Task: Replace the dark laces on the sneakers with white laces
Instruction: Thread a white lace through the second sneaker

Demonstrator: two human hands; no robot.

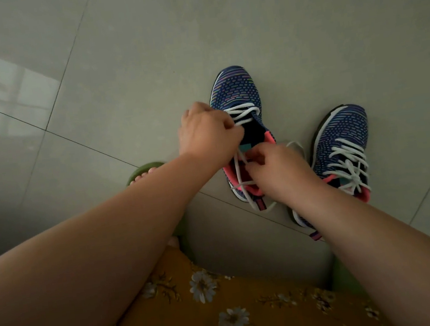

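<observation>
Two dark blue knit sneakers with pink collars stand on the tiled floor. The left sneaker [237, 91] carries a white lace [245, 112] through its lower eyelets, with loose strands trailing over its opening. My left hand [207, 133] pinches the lace at the shoe's left eyelet row. My right hand [277, 165] pinches a loose strand over the shoe's heel opening. The right sneaker [341, 135] is laced in white [350, 161] and tied in a bow. No dark lace shows.
The floor [140, 63] is grey glossy tile with dark grout lines. My foot in a green slipper [138, 173] is to the left of the shoes. A yellow flowered garment [214, 313] covers my lap at the bottom.
</observation>
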